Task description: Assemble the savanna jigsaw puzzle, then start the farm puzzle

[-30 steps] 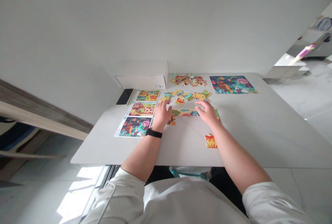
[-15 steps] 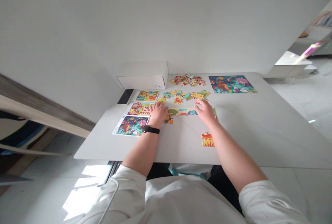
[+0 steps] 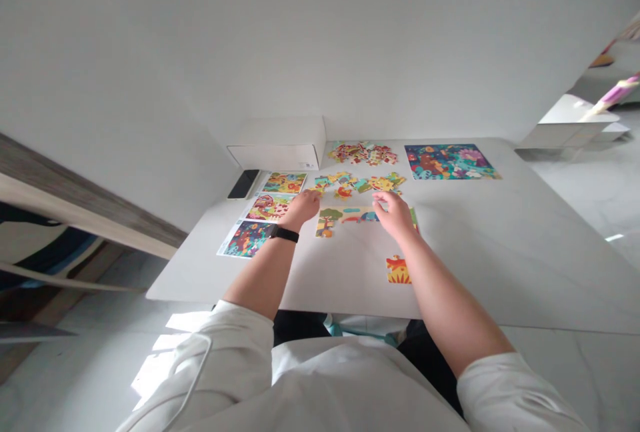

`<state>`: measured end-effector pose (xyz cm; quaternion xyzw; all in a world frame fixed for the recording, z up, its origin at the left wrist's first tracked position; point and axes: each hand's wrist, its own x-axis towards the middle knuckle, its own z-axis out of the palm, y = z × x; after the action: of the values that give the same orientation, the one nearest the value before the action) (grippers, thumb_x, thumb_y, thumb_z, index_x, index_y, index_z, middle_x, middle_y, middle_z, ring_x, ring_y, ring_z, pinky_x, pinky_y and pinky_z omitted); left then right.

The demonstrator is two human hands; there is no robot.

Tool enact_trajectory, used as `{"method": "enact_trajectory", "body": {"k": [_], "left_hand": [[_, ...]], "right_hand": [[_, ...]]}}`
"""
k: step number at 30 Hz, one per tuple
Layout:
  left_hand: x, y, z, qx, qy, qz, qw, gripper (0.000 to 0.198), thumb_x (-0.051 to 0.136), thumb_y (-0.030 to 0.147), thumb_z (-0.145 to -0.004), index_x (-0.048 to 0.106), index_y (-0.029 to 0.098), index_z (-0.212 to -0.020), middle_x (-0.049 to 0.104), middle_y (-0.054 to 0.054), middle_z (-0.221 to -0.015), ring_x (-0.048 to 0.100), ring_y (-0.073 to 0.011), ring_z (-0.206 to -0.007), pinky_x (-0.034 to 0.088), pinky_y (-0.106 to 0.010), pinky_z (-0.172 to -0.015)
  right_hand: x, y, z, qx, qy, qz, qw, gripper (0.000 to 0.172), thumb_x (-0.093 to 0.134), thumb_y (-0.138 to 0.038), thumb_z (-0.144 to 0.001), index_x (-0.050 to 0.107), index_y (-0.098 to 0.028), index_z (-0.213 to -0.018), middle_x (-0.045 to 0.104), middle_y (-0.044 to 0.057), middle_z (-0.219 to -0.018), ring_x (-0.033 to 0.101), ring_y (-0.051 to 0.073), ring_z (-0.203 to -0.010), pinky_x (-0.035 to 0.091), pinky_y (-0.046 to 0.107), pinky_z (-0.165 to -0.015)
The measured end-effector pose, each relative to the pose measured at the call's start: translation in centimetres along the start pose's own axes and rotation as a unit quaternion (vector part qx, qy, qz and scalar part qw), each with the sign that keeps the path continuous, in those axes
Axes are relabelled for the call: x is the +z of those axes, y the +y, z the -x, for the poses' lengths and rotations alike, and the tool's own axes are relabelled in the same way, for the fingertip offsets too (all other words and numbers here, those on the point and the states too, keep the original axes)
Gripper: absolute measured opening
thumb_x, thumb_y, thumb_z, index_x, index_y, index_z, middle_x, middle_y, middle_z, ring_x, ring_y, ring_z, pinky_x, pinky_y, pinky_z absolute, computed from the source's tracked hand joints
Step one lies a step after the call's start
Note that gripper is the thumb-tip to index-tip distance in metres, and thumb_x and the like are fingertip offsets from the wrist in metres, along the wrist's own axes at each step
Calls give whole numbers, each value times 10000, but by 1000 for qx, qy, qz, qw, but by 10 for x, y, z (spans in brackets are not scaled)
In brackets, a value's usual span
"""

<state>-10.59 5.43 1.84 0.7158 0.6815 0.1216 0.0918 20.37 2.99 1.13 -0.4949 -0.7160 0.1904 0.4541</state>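
Observation:
A partly joined puzzle strip (image 3: pixel 353 215) with a tree, clouds and a blue animal lies before me on the table. My left hand (image 3: pixel 304 208), a black band on its wrist, is beyond the strip's left end. Its fingers are curled together at a small yellow puzzle piece (image 3: pixel 317 190); the fingertips are partly hidden. At the strip's right end rests my right hand (image 3: pixel 393 212), fingers loosely bent and thumb apart, covering some of it. A joined orange and yellow puzzle section (image 3: pixel 399 271) lies nearer me, beside my right forearm. Loose puzzle pieces (image 3: pixel 362 185) lie behind the strip.
A heap of reddish pieces (image 3: pixel 364 153) lies at the back, beside a white box (image 3: pixel 280 156). A dark colourful picture sheet (image 3: pixel 450 161) is at back right. On the left are a phone (image 3: pixel 243 184) and a sheet with three pictures (image 3: pixel 267 207).
My left hand has lifted off the strip's left end and moved away from me, its fingers curling at the yellow piece. The tree part is uncovered. My right hand stays nearly still.

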Motion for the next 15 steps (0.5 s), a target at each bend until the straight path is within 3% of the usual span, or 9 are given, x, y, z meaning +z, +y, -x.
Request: {"method": "enact_trajectory", "body": {"k": [6, 15], "left_hand": [[-20, -18, -37, -55, 40, 31, 997, 383, 605, 283, -974, 727, 186, -1323, 765, -136, -1349, 710, -285, -1216, 543, -370, -1060], [-10, -27, -67, -36, 41, 28, 998, 448, 750, 399, -903, 694, 225, -1312, 765, -122, -1262, 707, -281, -1141, 547, -382, -1025]], "right_hand": [[-1, 2, -1, -10, 8, -8, 1000, 208, 627, -264, -923, 762, -258, -1081, 811, 95, -1113, 768, 274, -1036, 605, 458, -1008], [1, 3, -1, 12, 11, -5, 1000, 219, 607, -263, -920, 755, -264, -1081, 815, 82, -1083, 772, 258, -985, 625, 440, -966]]}}
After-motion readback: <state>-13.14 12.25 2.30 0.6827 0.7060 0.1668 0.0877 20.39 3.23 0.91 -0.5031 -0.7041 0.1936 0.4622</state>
